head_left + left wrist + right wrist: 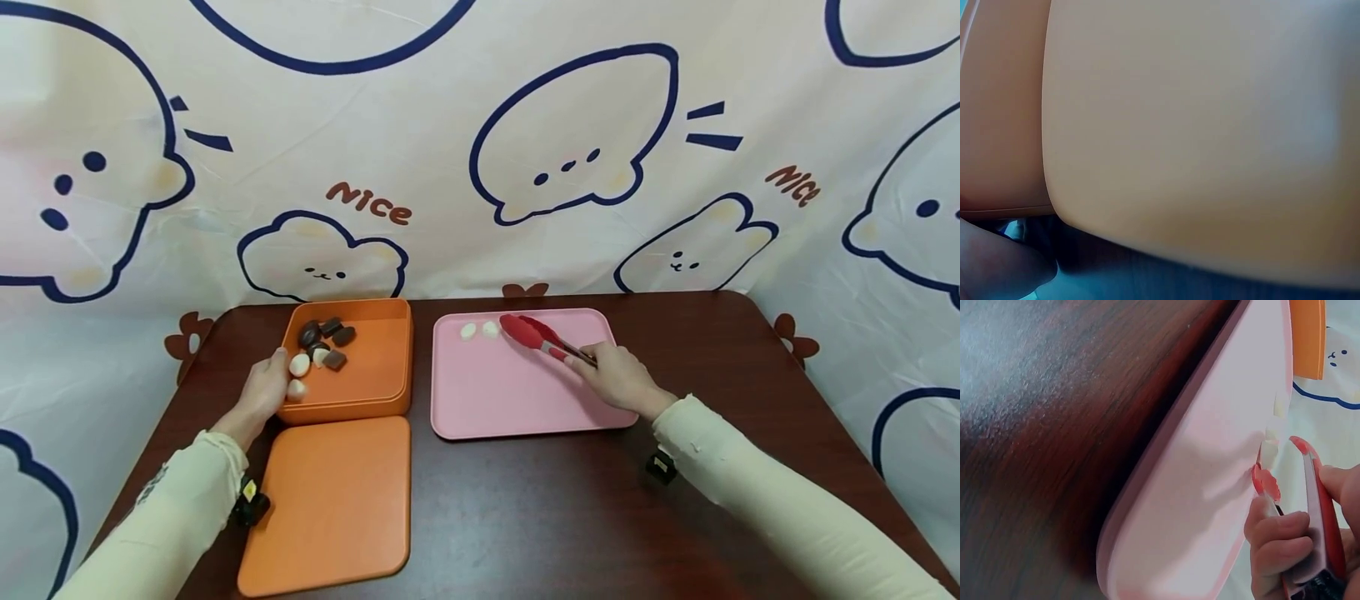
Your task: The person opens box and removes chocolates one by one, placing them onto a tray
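My right hand holds a pair of red-tipped tongs low over the back of a pink tray. The tong tips stand apart in the right wrist view, right by a white piece. Two white pieces, one of them an oval piece, show on the tray left of the tongs in the head view. My left hand grips the left wall of an orange box. Inside the box, dark brown pieces and several white pieces lie toward the left side.
A flat orange lid lies in front of the box on the dark brown table. A white curtain with blue cartoon outlines hangs behind the table and along its sides.
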`<state>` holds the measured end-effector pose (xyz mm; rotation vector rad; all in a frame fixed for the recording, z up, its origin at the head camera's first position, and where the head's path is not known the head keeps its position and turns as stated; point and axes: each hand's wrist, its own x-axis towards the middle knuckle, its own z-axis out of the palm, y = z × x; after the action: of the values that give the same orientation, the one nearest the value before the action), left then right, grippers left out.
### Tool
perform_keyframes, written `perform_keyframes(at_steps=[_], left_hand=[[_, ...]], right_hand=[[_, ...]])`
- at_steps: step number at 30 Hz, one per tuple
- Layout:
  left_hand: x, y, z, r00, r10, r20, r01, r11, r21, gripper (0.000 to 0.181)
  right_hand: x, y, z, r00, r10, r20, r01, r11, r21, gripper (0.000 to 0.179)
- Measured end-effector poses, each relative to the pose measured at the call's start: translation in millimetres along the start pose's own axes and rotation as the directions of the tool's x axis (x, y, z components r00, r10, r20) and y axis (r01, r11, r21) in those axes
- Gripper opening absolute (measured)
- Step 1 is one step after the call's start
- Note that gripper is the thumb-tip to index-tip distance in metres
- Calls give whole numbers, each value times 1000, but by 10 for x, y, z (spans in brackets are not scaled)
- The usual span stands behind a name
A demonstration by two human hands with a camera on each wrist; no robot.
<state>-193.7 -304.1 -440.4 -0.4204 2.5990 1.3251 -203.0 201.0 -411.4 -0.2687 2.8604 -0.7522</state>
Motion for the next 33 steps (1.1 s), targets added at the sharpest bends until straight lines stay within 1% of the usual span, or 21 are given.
perform_keyframes(at_steps=[3,6,9,12,16,18,20,22,25,29,33], left_hand=[[3,11,4,1000,-5,2,5,1000,-5,65],[-4,12,17,999,-25,25,25,999,-28,77],[-13,10,15,998,-30,49,32,999,-44,80],[2,9,19,1000,-17,22,18,999,-40,77],[9,2,22,1000,-8,-9,8,1000,-22,68],[0,-2,21,1000,-10,-5,10,1000,-25,70],[-5,-5,27,1000,1,4,0,1000,-29,71],[0,-4,34,1000,3,0,-3,1000,-25,68],[-1,2,33,1000,3,-4,-3,1000,-12,65],[-5,9,31,999,-27,17,27,999,-27,79],[-20,6,23,997,-50,51,52,997,-48,83]], right_hand=[[-9,1,-30,1000,20,-2,-20,1000,8,37],[-16,-2,-56,1000,17,-8,-17,999,34,36],[-20,-19,-68,999,1,-37,1,999,55,33],[-24,-77,-68,997,-21,-70,26,997,72,30],[-32,-217,-34,993,-56,-99,65,994,88,29],[-35,-297,0,990,-81,-112,91,992,83,28],[-50,-373,40,987,-108,-120,117,991,70,28],[-68,-450,86,986,-123,-114,131,989,65,29],[-90,-572,156,987,-134,-90,140,988,64,35],[-69,-728,250,984,-158,-76,162,986,40,41],[-15,-869,342,979,-190,-81,191,982,5,45]])
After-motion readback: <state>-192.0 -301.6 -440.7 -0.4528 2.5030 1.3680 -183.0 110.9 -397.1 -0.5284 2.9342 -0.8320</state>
